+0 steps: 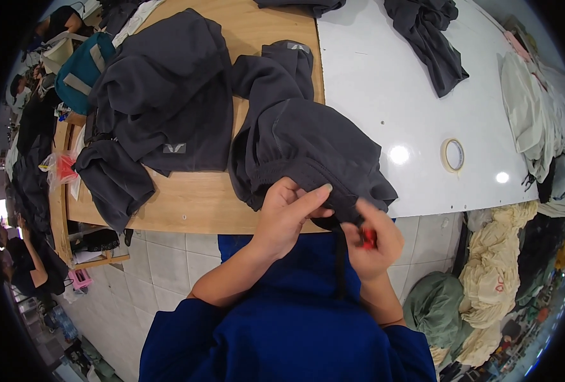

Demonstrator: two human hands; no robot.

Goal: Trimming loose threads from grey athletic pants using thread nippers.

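A dark grey pair of trousers (320, 130) lies bunched over the table's front edge, its gathered elastic waistband (295, 170) toward me. My left hand (289, 213) is closed on the waistband, thumb on top and fingers curled beneath it. Beside it, my right hand (378, 245) is at the waistband's right end, blurred by motion. Its fingers are closed round a small red tool (368, 238), too smeared to name its kind. A black cord or strip (340, 264) hangs down between my hands in front of my blue clothing.
Another dark grey garment (168, 95) lies to the left, beside a teal bag (84, 73). On the white tabletop (384, 70) are a roll of tape (452, 155) and a dark garment (429, 38). Cream cloth (495, 267) and a green bundle (432, 305) stand below right. People sit far left.
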